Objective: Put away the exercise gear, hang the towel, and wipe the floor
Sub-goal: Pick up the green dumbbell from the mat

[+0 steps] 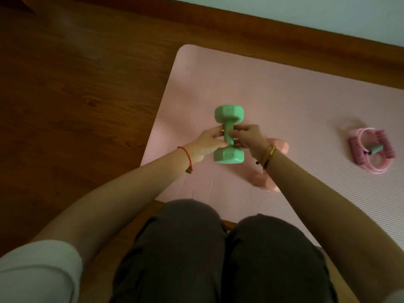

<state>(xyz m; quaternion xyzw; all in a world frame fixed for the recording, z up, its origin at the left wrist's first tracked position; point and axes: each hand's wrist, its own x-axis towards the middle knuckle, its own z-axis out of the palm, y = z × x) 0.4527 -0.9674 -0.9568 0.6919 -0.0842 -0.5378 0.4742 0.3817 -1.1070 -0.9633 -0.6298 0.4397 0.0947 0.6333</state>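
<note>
1. Head view: both hands are on the green dumbbell [227, 129]. My left hand [206, 143] wraps the handle from the left and my right hand [249, 138] from the right, fingers curled round the bar.
2. The dumbbell lies lengthwise near-to-far over the left part of the pink mat [284, 95]. I can't tell whether it's off the mat or resting on it.
3. Step in hand, my read: putting away the gear, first item. Nothing looks stowed.
4. Left on the mat: the pink dumbbell [269, 183] just right of the green one, partly under my right forearm, and the pink jump rope [371, 149] well apart, far right.
5. Next move: lift straight up, keep it level, and clear the pink dumbbell. It's dense, so two hands or one firm grip at mid-handle.
6. No storage spot or towel in view. The wood floor [76, 95] is left of the mat; wiping comes last.
</note>
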